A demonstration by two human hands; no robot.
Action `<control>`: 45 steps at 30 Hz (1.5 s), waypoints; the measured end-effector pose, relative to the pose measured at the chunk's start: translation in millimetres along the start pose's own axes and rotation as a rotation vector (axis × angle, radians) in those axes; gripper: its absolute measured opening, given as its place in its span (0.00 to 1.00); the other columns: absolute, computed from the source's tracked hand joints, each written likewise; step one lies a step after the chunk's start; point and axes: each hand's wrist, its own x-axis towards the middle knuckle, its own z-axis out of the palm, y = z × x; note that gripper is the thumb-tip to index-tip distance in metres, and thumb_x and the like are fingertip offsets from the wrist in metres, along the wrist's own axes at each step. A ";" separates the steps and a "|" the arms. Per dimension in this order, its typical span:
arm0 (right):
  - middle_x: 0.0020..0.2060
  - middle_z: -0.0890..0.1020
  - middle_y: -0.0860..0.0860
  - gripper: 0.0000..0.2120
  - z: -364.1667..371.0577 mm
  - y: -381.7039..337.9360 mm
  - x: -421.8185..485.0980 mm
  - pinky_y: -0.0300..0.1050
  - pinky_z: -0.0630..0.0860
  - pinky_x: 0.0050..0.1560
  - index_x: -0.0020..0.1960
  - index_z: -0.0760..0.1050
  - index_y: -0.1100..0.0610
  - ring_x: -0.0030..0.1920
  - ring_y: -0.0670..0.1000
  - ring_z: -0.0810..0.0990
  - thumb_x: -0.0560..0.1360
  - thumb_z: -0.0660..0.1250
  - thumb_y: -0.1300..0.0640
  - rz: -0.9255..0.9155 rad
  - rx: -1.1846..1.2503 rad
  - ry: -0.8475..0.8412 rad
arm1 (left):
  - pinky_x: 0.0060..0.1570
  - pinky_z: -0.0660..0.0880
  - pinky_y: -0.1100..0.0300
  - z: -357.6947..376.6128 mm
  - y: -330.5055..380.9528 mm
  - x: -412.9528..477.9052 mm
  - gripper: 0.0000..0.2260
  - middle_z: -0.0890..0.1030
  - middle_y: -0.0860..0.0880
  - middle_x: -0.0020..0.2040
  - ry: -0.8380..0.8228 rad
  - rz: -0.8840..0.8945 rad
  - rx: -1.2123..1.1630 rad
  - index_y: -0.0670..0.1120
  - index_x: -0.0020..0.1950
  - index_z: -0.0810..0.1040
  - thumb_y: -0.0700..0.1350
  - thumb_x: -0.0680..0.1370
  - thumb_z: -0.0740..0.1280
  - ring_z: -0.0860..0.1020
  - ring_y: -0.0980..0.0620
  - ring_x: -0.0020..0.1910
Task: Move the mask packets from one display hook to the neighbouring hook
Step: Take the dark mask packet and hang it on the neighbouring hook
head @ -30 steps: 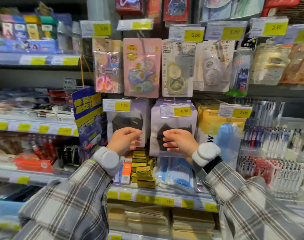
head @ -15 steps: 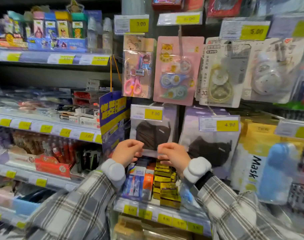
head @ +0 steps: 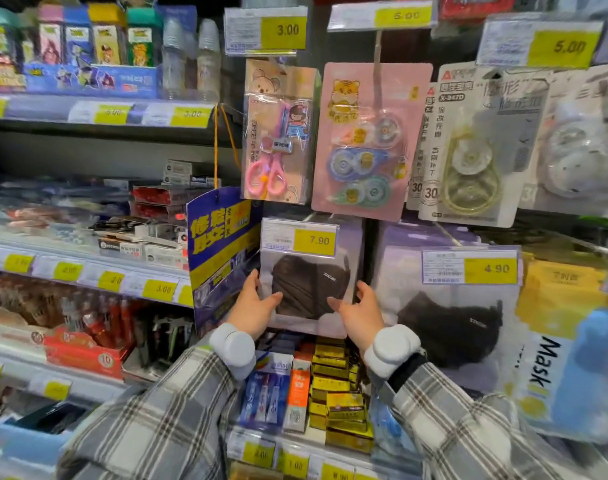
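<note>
**Both hands now higher on the 7.90 mask packet**

Since half a second ago, both hands have gone up from the bottom edge of the packet to its two sides, and the camera has come closer to the shelf.

At the far left, shelves point(head: 88, 271) carry yellow price labels and small boxes. A blue hanging sign point(head: 221, 244) with yellow letters hangs just left of the packets.

The left hand point(head: 254, 306) is partly closed on the left edge of the front mask packet point(head: 309, 289): its thumb lies on the front, and its fingers go behind the edge. This packet holds a black mask and hangs on the left hook, under the price tag 7.90 point(head: 299, 240). How many packets hang behind it, I cannot tell.

The right hand point(head: 359, 311) touches the right edge of the same packet, thumb on the front, fingers spread; whether it grips firmly I cannot tell. Both wrists wear a white band, and the sleeves are checked.

To the right, on the neighbouring hook, hangs a second mask packet point(head: 448, 323) under the price tag 4.90 point(head: 470, 267). Further right is a yellow and blue mask pack point(head: 565, 358).

Above hang scissors point(head: 278, 133) and a pink card of correction tapes point(head: 368, 140).
</note>
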 end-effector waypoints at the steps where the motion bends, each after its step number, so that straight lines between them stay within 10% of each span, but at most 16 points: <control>1: 0.72 0.66 0.57 0.35 0.8 0.7 0.4 0.51 0.63 0.71 0.73 0.58 0.60 0.71 0.56 0.65 0.71 0.71 0.60 -0.006 -0.002 -0.001 | 0.74 0.57 0.49 0.5 -0.9 2.0 0.33 0.55 0.47 0.77 -0.006 0.003 0.006 0.45 0.77 0.48 0.42 0.77 0.64 0.57 0.48 0.76; 13: 0.51 0.75 0.52 0.23 -2.9 -0.9 -11.1 0.44 0.73 0.54 0.64 0.65 0.59 0.50 0.51 0.75 0.72 0.69 0.63 -0.015 0.064 0.057 | 0.69 0.65 0.50 -2.3 -3.8 -7.0 0.28 0.67 0.43 0.71 0.110 0.051 0.007 0.45 0.74 0.59 0.40 0.76 0.66 0.68 0.45 0.69; 31: 0.47 0.84 0.59 0.16 -10.9 -22.7 -53.9 0.59 0.77 0.57 0.51 0.80 0.62 0.50 0.59 0.82 0.69 0.72 0.52 -0.009 0.012 -0.020 | 0.49 0.71 0.58 -26.7 27.1 -59.9 0.18 0.80 0.40 0.55 0.144 0.071 -0.034 0.37 0.60 0.73 0.45 0.75 0.68 0.77 0.48 0.49; 40: 0.45 0.86 0.54 0.14 -26.0 -30.5 -81.4 0.59 0.76 0.58 0.47 0.82 0.58 0.49 0.56 0.83 0.66 0.72 0.49 -0.064 -0.028 -0.047 | 0.48 0.72 0.55 -26.6 37.8 -97.6 0.08 0.79 0.45 0.44 0.179 0.082 -0.111 0.39 0.50 0.73 0.43 0.75 0.68 0.77 0.48 0.46; 45: 0.48 0.85 0.56 0.14 -37.0 -39.1 -100.6 0.57 0.76 0.59 0.51 0.81 0.61 0.51 0.56 0.82 0.69 0.72 0.53 -0.071 0.010 -0.066 | 0.60 0.74 0.44 -28.1 35.2 -110.6 0.21 0.81 0.41 0.53 0.155 0.079 -0.135 0.38 0.56 0.76 0.51 0.70 0.70 0.80 0.45 0.53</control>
